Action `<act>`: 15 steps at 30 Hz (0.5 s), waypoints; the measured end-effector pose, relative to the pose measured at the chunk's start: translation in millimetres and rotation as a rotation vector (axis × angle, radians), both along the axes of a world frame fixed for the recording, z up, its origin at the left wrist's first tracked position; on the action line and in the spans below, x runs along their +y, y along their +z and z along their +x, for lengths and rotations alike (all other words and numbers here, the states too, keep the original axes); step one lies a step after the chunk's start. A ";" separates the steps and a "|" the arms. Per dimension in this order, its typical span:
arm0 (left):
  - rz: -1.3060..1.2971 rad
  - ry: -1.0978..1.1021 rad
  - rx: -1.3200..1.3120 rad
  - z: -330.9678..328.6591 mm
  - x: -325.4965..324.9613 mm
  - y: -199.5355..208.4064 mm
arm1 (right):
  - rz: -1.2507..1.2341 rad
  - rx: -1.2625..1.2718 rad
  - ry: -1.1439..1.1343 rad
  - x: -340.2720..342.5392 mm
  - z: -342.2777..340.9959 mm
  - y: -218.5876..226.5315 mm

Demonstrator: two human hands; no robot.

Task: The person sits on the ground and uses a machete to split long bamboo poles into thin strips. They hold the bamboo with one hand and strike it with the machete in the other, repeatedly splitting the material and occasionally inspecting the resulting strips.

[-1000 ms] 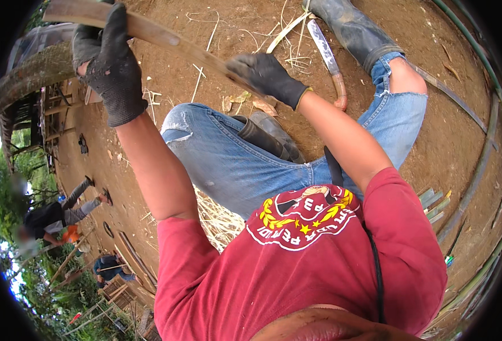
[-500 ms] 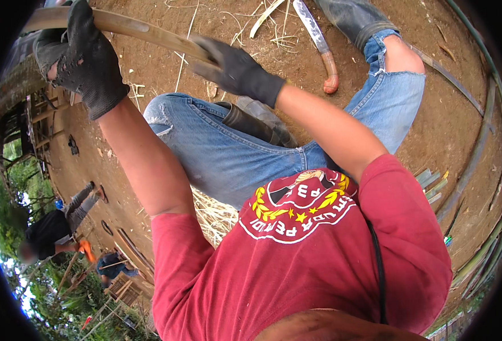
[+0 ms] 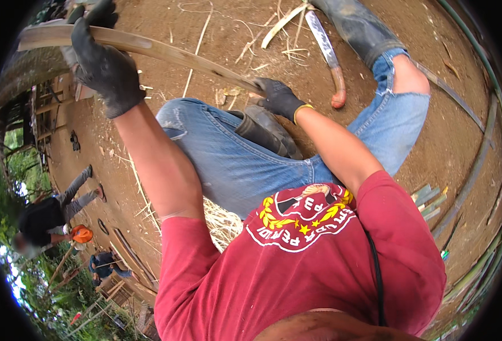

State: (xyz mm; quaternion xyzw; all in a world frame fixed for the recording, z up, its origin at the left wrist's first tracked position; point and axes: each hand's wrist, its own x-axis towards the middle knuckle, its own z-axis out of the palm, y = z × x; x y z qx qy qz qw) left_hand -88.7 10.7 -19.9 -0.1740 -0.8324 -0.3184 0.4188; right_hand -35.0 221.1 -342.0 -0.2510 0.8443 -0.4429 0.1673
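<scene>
A long, slightly bowed bamboo strip [image 3: 171,55] runs from the upper left down to the middle, above the dirt. My left hand [image 3: 107,74], in a dark worn glove, grips it near its far left end, thumb across the front face and fingers behind. At the strip's other end my right hand [image 3: 280,98], also gloved, closes its fingers round the tip. Beyond my right hand a machete [image 3: 322,42] with a wooden handle lies on the ground, touched by neither hand. Pale shavings [image 3: 295,52] are scattered beside its blade.
My bent legs in jeans [image 3: 228,162] and dark boots [image 3: 361,28] frame the work spot. Pale shavings [image 3: 222,224] lie heaped by my left side. Cut bamboo pieces [image 3: 427,199] and long poles [image 3: 481,264] lie at right. Two people [image 3: 43,219] are at far left.
My right hand has moved right and down to the strip's end and closed on it. The strip's right end shows lower, and my left hand sits slightly further right.
</scene>
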 end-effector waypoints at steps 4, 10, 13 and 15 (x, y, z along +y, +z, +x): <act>0.875 -0.515 -0.229 -10.2 8.8 -5.2 | 0.054 -0.128 -0.033 6.8 -6.5 -6.4; 0.995 -0.584 -0.226 -11.9 -3.5 -3.9 | 0.096 -0.239 -0.103 11.4 -5.5 -35.2; 0.946 -0.514 -0.166 -5.7 9.6 -3.5 | -0.058 -0.246 -0.054 -2.7 -13.7 23.4; 0.921 -0.503 -0.130 -6.9 17.2 -5.2 | -0.335 -0.165 -0.105 -29.7 -24.4 78.4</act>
